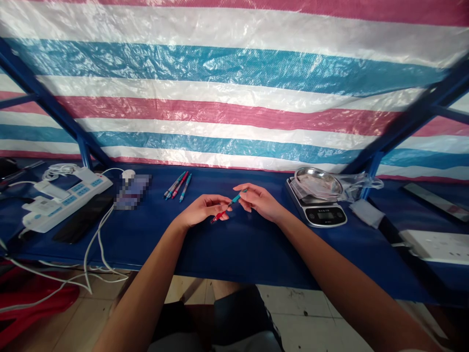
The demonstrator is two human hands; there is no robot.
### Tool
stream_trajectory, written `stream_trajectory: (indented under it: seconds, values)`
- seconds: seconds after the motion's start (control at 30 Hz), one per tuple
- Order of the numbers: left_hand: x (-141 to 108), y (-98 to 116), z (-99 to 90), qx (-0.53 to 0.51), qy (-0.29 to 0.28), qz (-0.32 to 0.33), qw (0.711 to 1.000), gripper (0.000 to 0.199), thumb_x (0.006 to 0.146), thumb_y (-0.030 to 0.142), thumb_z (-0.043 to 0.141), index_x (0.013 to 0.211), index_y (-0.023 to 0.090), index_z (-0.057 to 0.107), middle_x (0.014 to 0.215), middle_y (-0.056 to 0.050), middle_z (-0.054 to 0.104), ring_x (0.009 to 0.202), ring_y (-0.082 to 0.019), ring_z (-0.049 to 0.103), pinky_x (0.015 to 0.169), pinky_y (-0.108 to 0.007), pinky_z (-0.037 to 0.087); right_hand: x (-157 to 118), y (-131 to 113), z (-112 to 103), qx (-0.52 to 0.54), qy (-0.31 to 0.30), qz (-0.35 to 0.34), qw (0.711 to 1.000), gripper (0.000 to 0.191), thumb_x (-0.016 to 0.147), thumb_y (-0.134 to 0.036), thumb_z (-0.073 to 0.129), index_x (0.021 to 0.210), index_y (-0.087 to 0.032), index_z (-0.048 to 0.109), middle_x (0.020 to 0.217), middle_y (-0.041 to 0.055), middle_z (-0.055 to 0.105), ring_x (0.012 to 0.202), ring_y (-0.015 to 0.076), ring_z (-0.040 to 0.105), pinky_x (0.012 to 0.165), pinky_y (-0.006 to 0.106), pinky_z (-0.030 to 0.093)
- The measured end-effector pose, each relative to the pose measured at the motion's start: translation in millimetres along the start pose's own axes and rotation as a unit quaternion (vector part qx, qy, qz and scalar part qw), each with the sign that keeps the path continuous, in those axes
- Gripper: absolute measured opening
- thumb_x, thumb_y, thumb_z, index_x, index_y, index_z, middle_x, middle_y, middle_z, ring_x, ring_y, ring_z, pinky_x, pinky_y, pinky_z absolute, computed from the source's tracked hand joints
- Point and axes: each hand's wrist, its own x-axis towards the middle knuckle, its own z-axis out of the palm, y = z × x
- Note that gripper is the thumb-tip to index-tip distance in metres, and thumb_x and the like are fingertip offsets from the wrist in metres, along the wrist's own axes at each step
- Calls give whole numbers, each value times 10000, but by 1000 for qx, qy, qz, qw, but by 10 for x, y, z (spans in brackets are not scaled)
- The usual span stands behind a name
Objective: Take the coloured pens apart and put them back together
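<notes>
- We hold a pen [229,205] near the middle of the frame, above the blue counter [242,256] and not touching it.
- Our left hand [202,210] is closed around the pen's red end.
- Our right hand [259,201] pinches its teal end between thumb and fingers.
- A firm grip at both ends keeps the pen steady and level.
- Three more pens [178,186] lie to the upper left; a kitchen scale [317,203] holding a steel dish [318,182] sits to the right.
</notes>
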Motion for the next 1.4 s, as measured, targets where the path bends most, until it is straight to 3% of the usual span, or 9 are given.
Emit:
stream_trajectory:
  seconds: [0.2,0.4,0.47,0.6,0.67,0.87,1.07,1.3,1.4]
  values:
    - [-4,7,12,6,5,-14,1000,585,878,503,864,1315,136,735,1224,-194,794,910,-264,800,706,-299,545,32,37,-45,7,17,10,1000,379,883,-528,859,1065,-210,766,763,11,669,643,153,568,618,317,450]
    - [-4,19,24,23,0,-22,999,566,895,513,850,1317,152,742,1220,-187,796,926,-268,803,692,-292,535,12,10,-1,-160,65,-2,985,488,965,-648,727,754,-213,664,552,-22,577,505,139,529,567,304,413]
    - [2,18,25,19,2,-22,1000,567,887,513,857,1308,151,745,1215,-186,798,920,-270,803,696,-297,540,4,-7,-17,-159,56,-9,986,453,985,-648,699,848,-216,706,579,-22,600,494,138,529,554,301,419]
    - [10,10,22,10,4,-18,1000,571,870,512,870,1295,151,749,1195,-176,805,921,-272,803,722,-307,553,4,-46,-91,-110,12,-7,994,425,937,-584,788,1156,-222,746,846,30,749,562,138,586,593,308,484]
    - [8,11,23,11,5,-18,1000,574,875,517,865,1300,150,746,1190,-176,806,922,-271,803,725,-307,553,4,-60,-103,-110,1,1,994,417,920,-577,808,1119,-214,751,880,42,758,597,150,623,613,314,498]
    - [-2,24,29,19,-3,-26,999,575,885,521,858,1308,152,737,1218,-183,796,931,-268,801,669,-278,524,-3,-48,-8,-157,40,-4,987,500,989,-655,689,755,-219,619,591,-19,602,514,133,536,551,294,416]
    - [5,10,14,8,-1,-20,1000,574,877,514,864,1297,145,739,1200,-181,797,921,-267,802,706,-298,545,5,-36,-29,-83,17,3,996,435,939,-592,782,1161,-220,741,841,45,749,637,172,640,573,309,493]
    - [25,-3,35,27,17,-31,999,538,908,558,829,1229,131,768,1035,-162,826,910,-267,794,740,-316,552,11,-25,-15,-95,17,0,995,395,934,-582,787,1028,-199,755,816,54,747,662,175,647,596,311,511]
    - [32,-6,48,37,28,-34,998,529,902,571,833,1191,132,782,1039,-165,826,912,-264,792,667,-282,513,6,-31,-2,-128,25,3,991,398,940,-600,773,956,-204,739,787,46,742,637,169,642,598,309,508]
